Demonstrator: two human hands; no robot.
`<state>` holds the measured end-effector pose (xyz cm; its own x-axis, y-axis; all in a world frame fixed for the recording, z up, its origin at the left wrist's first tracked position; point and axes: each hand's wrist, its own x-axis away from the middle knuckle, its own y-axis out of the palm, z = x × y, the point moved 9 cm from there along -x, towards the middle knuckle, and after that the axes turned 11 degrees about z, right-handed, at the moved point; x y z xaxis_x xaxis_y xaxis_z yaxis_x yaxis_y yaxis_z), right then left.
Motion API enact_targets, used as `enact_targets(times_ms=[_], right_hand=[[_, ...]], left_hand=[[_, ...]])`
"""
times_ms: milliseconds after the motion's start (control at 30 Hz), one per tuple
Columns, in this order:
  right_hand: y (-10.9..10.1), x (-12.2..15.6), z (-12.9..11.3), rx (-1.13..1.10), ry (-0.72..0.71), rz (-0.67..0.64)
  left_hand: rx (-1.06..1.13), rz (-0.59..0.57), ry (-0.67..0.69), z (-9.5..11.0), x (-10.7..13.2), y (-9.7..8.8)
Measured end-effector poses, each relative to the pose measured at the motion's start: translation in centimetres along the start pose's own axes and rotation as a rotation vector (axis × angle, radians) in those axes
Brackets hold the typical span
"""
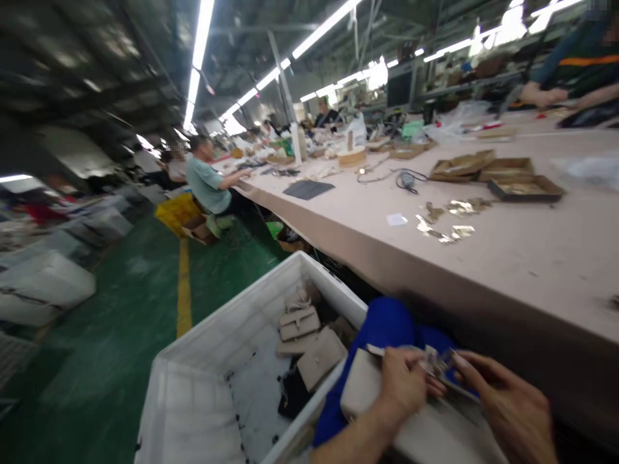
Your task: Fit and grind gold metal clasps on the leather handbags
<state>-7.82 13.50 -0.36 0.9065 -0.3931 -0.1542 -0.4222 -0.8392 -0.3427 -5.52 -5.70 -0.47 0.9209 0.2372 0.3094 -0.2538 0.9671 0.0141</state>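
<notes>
Lap: While both bare hands work close together, a beige handbag [360,386] lies at five o'clock across blue fabric [389,319].
Left hand: At five o'clock, the left hand [405,381] bends its fingers tightly, pinching a small shiny fitting [434,362] above the handbag.
Right hand: At four o'clock, the right hand [512,396] brings thumb and forefinger together on shiny hardware; blur leaves it unclear whether both hands share one piece.
White bin: At seven o'clock, the white bin [184,399] stands beside the lap, with beige flap bags [322,357] piled inside.
Pink-beige worktable: Along the three o'clock side, the worktable [532,258] bears scattered gold-toned metal pieces [463,231] near open cardboard boxes [527,189].
Co-workers: Between nine and ten o'clock, a person in a pale teal shirt [207,183] sits at the table; at two o'clock, another person's hands [544,96] hover over it.
</notes>
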Motion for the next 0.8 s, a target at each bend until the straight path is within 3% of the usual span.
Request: enact_targets(times_ms=[100, 267, 800], right_hand=[[0.4, 0.9, -2.7, -0.175, 0.096, -0.038], [1.6, 0.7, -2.1, -0.325, 0.102, -0.061], [2.0, 1.4, -4.0, -0.161, -0.136, -0.086]], left_hand=[[0.071, -0.039, 0.006, -0.3, -0.4, 0.2], [0.131, -0.137, -0.010, -2.3, -2.2, 1.1], [0.095, -0.170, 0.033, -2.3, -1.9, 1.1]])
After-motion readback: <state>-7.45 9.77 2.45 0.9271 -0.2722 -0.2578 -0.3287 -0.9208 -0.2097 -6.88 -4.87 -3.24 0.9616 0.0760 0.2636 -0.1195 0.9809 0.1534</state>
